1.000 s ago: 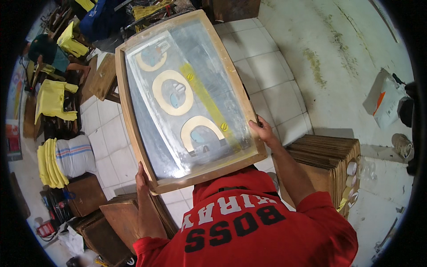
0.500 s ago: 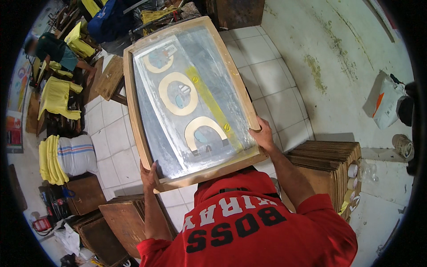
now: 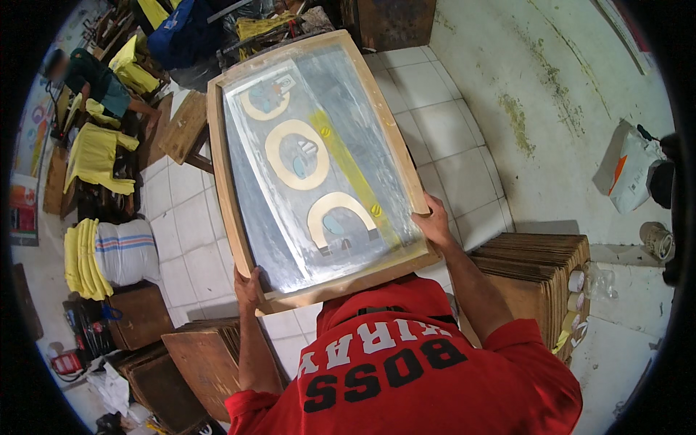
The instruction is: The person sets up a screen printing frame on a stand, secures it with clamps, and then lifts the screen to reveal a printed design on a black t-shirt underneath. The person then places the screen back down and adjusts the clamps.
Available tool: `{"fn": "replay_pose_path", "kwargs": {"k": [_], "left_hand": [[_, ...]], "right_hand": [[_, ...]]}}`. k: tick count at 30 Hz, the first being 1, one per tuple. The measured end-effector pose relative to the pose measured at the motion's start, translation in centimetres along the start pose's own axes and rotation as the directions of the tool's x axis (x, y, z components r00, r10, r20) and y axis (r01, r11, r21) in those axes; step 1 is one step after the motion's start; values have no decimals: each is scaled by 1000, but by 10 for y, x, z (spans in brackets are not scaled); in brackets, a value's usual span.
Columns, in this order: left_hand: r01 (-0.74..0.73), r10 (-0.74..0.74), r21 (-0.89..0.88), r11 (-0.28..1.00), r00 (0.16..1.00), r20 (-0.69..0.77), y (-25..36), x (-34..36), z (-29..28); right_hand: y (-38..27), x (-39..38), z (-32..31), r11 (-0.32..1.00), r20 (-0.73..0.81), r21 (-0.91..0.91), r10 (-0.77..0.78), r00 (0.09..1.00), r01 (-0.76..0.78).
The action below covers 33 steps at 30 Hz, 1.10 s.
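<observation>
I hold a wooden-framed printing screen [image 3: 223, 163] in front of my body with both hands. Its grey mesh [image 3: 348, 94] carries pale ring and arch shapes, a white strip down the left side and a yellow streak on the right. At the near left corner, my left hand [image 3: 247, 288] is closed round the wooden edge. My right hand [image 3: 435, 220] grips the right rail near the close corner, thumb on top. Fingers under the wood are hidden on both sides.
Stacked brown boards stand at the right [image 3: 533, 268] and lower left [image 3: 203, 359]. A yellow-and-white bundle [image 3: 119, 254] lies at the left, with a wooden stool [image 3: 185, 130] beyond it. Another person [image 3: 98, 83] bends among yellow cloths at the far left. A stained wall rises on the right.
The screen has shifted slightly to the right, both hands still gripping it. At the far left, the other person's arm and posture have changed a little.
</observation>
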<state>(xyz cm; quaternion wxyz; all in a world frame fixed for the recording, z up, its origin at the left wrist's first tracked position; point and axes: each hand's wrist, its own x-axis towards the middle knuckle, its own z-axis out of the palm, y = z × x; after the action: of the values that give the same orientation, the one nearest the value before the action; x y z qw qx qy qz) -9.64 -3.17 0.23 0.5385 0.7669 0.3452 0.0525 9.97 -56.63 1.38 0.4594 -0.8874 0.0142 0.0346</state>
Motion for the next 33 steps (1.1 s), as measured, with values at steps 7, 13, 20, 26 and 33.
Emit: {"fn": "replay_pose_path", "kwargs": {"k": [7, 13, 20, 26, 33], "left_hand": [[47, -37, -141, 989, 997, 72, 18, -8, 1], [-12, 26, -162, 987, 996, 81, 15, -6, 1], [57, -62, -173, 983, 998, -24, 7, 0, 2], [422, -420, -128, 897, 906, 43, 7, 24, -20], [407, -376, -208, 890, 911, 172, 3, 23, -30]], "right_hand": [[-4, -1, 1, 1000, -34, 10, 6, 999, -6], [8, 1, 4, 1000, -22, 5, -23, 1000, 23], [21, 9, -1, 987, 77, 161, 8, 997, -21], [4, 12, -9, 851, 237, 385, 282, 930, -356], [17, 15, -4, 713, 368, 478, 367, 854, -512]]}}
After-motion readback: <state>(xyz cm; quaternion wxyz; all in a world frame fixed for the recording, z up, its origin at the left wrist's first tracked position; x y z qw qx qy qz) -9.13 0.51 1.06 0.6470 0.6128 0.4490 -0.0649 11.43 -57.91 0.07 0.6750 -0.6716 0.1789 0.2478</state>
